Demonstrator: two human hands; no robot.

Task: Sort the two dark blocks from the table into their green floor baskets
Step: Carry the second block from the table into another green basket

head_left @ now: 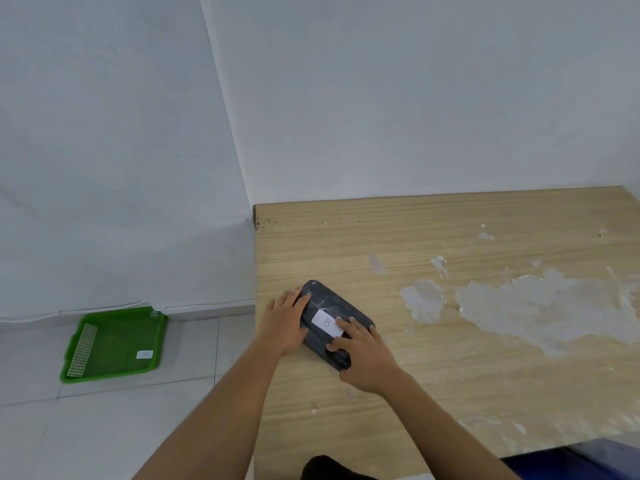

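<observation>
From the head camera I look down at a wooden table (450, 358) that stands in the corner of two white walls. Near its left edge lies one dark block (329, 308), wrapped in shiny dark film, flat on the wood and turned so its long side runs from 10 o'clock to 4 o'clock. A white label (325, 322) with the letter B is on its top.

My left hand (285, 322) is at the 9 o'clock side of the block, fingers spread and pressed on its left edge. My right hand (363, 355) is at the 4 o'clock side, the fingers lie over the near end and touch the label. Both hands are on the block, but I cannot tell if they grip it firmly or only rest on it.

At 9 o'clock from the block, well apart, a green basket (152, 327) sits on the grey tiled floor (104, 427) near the wall. A small white tag (144, 355) lies inside it. The table top at 3 o'clock has large pale worn patches (540, 306).
</observation>
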